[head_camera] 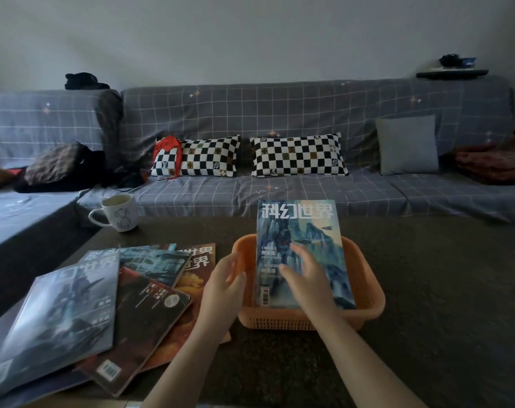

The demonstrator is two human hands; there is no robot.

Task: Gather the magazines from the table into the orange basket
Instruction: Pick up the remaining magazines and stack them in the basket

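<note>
An orange basket (365,301) sits on the dark table at centre right. A blue-green magazine (303,231) lies in it, its far end sticking out over the back rim. My right hand (304,278) rests flat on the magazine's cover, fingers spread. My left hand (225,281) hovers at the basket's left rim, fingers curled apart and holding nothing. To the left, several magazines lie fanned in a loose pile: a grey one (59,319) on top, a dark red one (144,316), a teal one (159,263) and an orange one (198,260).
A white mug (121,214) stands at the table's far left edge. Behind the table runs a grey checked sofa (279,113) with two checkerboard pillows (297,156), a grey cushion (407,144) and bags at the left.
</note>
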